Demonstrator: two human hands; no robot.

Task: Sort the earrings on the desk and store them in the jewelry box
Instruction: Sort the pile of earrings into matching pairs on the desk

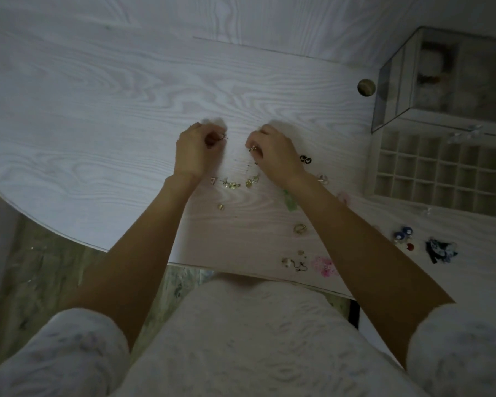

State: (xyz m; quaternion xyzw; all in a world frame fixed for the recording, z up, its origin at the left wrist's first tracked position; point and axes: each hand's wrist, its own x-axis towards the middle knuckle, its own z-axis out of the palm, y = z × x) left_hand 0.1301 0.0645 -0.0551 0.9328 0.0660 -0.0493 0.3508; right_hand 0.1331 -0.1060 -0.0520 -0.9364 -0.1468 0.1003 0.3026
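My left hand point(196, 149) is closed around a small hoop earring point(223, 137) above the white desk point(98, 110). My right hand point(272, 153) pinches another small gold earring point(252, 149) close by. Several gold earrings point(232, 183) lie just below my hands. A green earring point(291, 202), a gold ring-shaped one point(299, 228), a pink one point(324, 266) and blue ones point(403, 234) are scattered toward the right. The jewelry box's divided tray point(438, 173) sits open at the right, its cells looking bare.
A clear acrylic organiser point(447, 81) with fluffy items stands behind the tray. A round cable hole point(366, 87) is in the desk beside it. A dark fabric hair piece point(441, 250) lies at the right. The desk's curved front edge runs at the lower left.
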